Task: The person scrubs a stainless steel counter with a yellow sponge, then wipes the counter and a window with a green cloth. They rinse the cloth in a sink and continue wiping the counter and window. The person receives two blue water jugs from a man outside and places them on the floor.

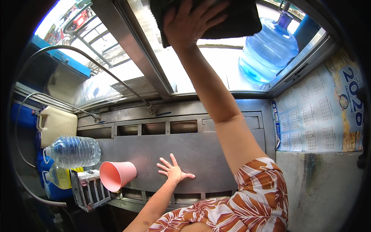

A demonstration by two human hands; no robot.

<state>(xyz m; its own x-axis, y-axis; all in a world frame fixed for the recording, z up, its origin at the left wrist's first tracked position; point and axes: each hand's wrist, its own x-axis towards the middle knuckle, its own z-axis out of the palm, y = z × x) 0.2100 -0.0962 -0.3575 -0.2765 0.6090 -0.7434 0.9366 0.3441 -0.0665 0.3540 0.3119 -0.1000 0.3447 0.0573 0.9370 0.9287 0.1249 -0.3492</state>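
Observation:
My right hand (191, 21) reaches far up at the top of the view, fingers spread flat over a dark cloth (232, 25). The cloth lies against the bright window, and its upper part runs out of view. My left hand (174, 173) is open and props itself on the grey metal counter (154, 149), fingers apart and nothing in it. Left of that hand a pink plastic tumbler-shaped dipper (118, 174) lies on its side, its mouth facing left.
A large blue water jug (270, 50) stands beyond the window at the right. Clear plastic jugs (75, 151), a cream jerrycan (58, 127) and a metal rack (92, 189) crowd the left. Hoses (100, 62) run to valves (152, 110) behind the counter. A calendar (309, 112) covers the right wall.

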